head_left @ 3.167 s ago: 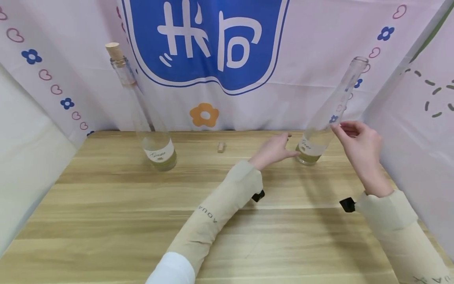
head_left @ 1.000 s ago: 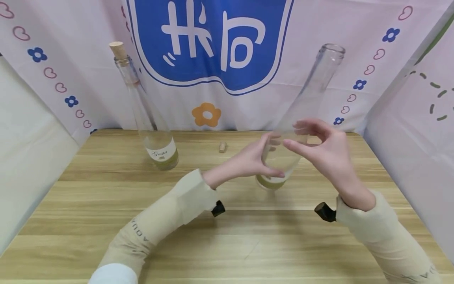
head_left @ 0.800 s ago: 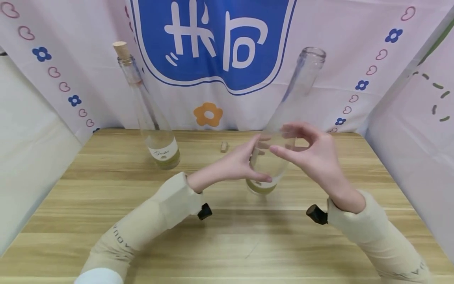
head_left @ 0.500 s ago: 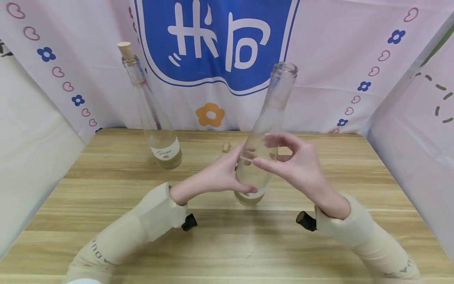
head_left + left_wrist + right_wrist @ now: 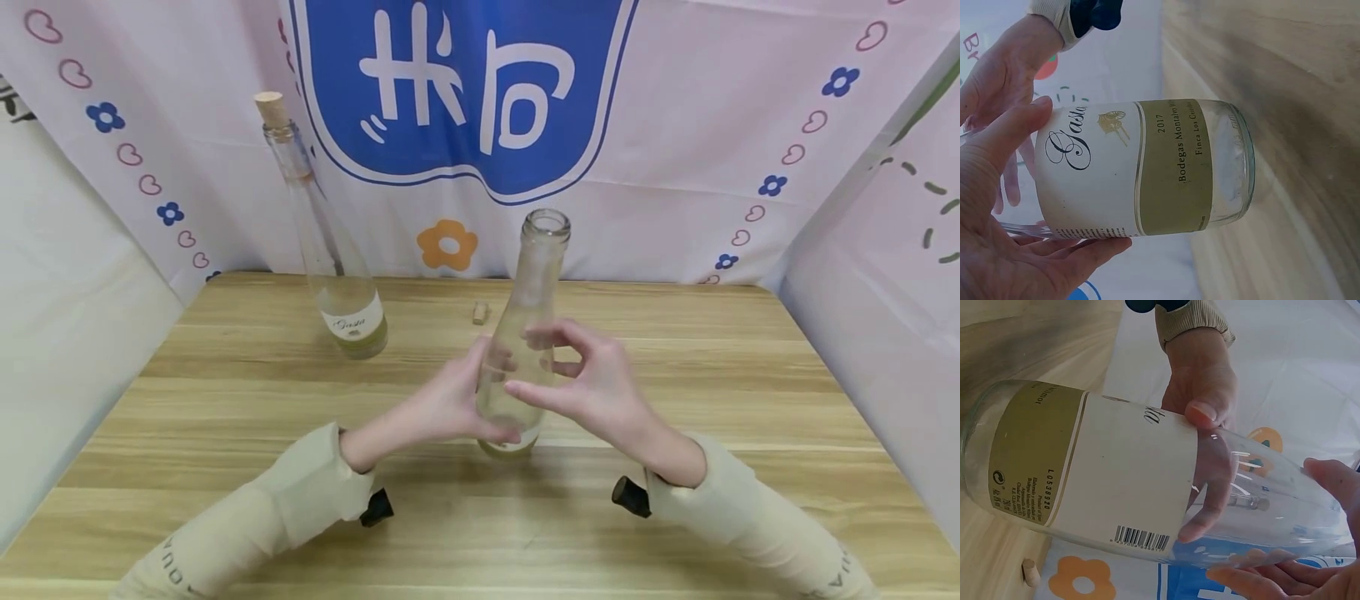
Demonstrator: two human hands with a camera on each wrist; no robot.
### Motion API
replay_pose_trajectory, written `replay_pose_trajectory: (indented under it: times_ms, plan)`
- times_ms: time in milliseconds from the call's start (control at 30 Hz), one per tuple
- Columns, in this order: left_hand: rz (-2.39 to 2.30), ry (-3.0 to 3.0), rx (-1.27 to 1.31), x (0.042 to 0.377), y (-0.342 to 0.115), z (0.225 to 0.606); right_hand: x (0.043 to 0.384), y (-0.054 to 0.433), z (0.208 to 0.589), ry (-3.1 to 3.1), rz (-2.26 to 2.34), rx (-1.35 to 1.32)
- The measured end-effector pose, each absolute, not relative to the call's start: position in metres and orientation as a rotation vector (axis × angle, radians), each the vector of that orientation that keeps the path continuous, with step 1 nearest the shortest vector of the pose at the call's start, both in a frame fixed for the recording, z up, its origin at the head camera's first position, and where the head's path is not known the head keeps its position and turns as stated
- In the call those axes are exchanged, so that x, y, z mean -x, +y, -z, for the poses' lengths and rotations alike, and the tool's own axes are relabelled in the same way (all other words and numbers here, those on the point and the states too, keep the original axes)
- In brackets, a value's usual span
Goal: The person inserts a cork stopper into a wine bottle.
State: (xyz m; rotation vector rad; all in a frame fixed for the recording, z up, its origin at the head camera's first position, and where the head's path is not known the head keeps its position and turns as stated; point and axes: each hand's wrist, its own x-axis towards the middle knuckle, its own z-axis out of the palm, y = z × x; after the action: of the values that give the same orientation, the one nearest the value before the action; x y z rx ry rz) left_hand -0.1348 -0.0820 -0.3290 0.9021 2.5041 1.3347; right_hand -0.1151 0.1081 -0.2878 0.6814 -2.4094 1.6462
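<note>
A clear glass wine bottle (image 5: pixel 536 279) with a white and olive label is between my hands in the middle, its uncorked neck pointing up and away. My left hand (image 5: pixel 446 400) grips the lower body, thumb across the label in the left wrist view. Higher up, my right hand (image 5: pixel 596 387) holds the bottle where it narrows, fingers curled round the far side. The bottle's base is close over the tabletop. To the left stands a second, similar bottle (image 5: pixel 352 325), with a cork stopper (image 5: pixel 271 109) in its mouth.
A small cork (image 5: pixel 480 313) lies near the back edge of the wooden table (image 5: pixel 675 333), behind the held bottle. A pale printed cloth (image 5: pixel 675 167) hangs behind the table, with more fabric along both sides.
The open bottle, at the back right 3.2 seconds ago, has been taken in both hands and carried left and nearer to the middle. The corked bottle and small cork stay put.
</note>
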Motion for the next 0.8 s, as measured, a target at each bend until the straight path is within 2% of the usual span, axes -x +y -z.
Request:
replay_pose_trajectory:
  times_ms: [267,800]
  plan:
    - [-1.34,2.528,-0.87,0.131,-0.084,0.343,0.115,0.105,0.299,-2.429,-1.665,-0.694]
    - [-1.345,2.503,-0.871,0.13,-0.086,0.345,0.113,0.105,0.299,-2.488,-1.551,-0.766]
